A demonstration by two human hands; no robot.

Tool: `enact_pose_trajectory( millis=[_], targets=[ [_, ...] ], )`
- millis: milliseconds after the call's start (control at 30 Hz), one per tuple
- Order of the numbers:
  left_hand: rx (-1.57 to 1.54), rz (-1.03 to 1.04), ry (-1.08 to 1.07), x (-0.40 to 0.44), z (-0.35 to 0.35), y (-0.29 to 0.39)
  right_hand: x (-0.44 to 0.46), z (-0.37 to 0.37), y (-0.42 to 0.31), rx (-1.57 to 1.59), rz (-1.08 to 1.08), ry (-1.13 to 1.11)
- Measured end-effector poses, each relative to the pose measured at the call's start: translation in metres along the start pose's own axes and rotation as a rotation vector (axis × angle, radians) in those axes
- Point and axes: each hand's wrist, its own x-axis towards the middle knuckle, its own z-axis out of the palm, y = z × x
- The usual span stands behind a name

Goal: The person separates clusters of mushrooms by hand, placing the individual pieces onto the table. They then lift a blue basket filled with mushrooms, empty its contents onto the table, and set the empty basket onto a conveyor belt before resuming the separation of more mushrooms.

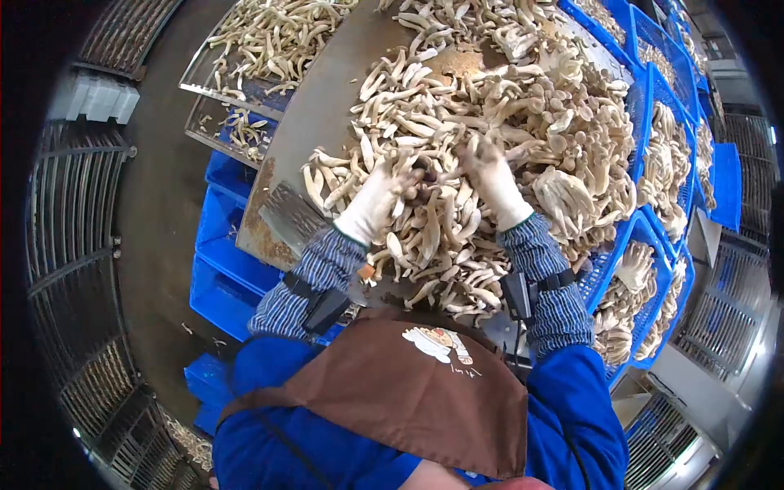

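Observation:
A large heap of pale, brown-capped mushrooms (600, 155) covers the metal table in front of me. My left hand (382, 194), in a soiled white glove, is among the loose mushrooms (433, 229) at the heap's near side. Its fingers are curled inward, and what they hold is hidden. My right hand (493, 181), gloved too, reaches into the heap a short way to the right. Motion smears its fingers, so its grip is unclear. Between the hands lie several single mushrooms and a dark gap. A mushroom cluster (565, 198) rests right of my right hand.
Blue crates (645, 122) of mushrooms line the table's right side. A clear-walled tray (194, 80) of slender mushrooms stands at upper left, above blue bins (224, 306). The table's bare metal edge (282, 167) runs along the left. Slatted racks (77, 204) stand beyond the floor.

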Motion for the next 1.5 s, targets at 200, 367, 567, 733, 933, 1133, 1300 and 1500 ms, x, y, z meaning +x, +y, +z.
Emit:
enact_pose_trajectory(
  millis=[200, 367, 567, 733, 933, 1133, 1300, 1500],
  targets=[
    [0.208, 0.079, 0.104, -0.059, -0.001, -0.018, -0.046, 0.057, 0.002, -0.58, -0.3, -0.254],
    [0.75, 0.25, 0.314, -0.109, -0.006, 0.004, -0.016, 0.026, -0.025, -1.001, -0.26, 0.094],
    [0.683, -0.08, 0.329, -0.193, -0.08, -0.027, 0.08, -0.041, 0.031, -1.519, -0.062, -0.016],
    [1.225, -0.449, 0.409, -0.265, -0.128, -0.047, 0.102, -0.036, 0.042, -1.553, -0.143, -0.077],
    [2.005, -0.536, 0.117, -0.285, -0.169, -0.052, 0.017, -0.033, -0.027, -1.042, -0.272, -0.001],
    [1.238, -0.035, 0.036, -0.166, -0.032, 0.021, -0.042, -0.01, -0.028, -0.209, -0.1, -0.101],
    [0.353, 0.193, 0.068, -0.037, 0.014, -0.019, -0.091, 0.056, -0.022, -0.445, -0.271, -0.095],
    [0.205, 0.07, 0.125, -0.003, 0.009, -0.007, -0.051, 0.023, -0.003, 0.236, -0.234, -0.097]
  ],
)
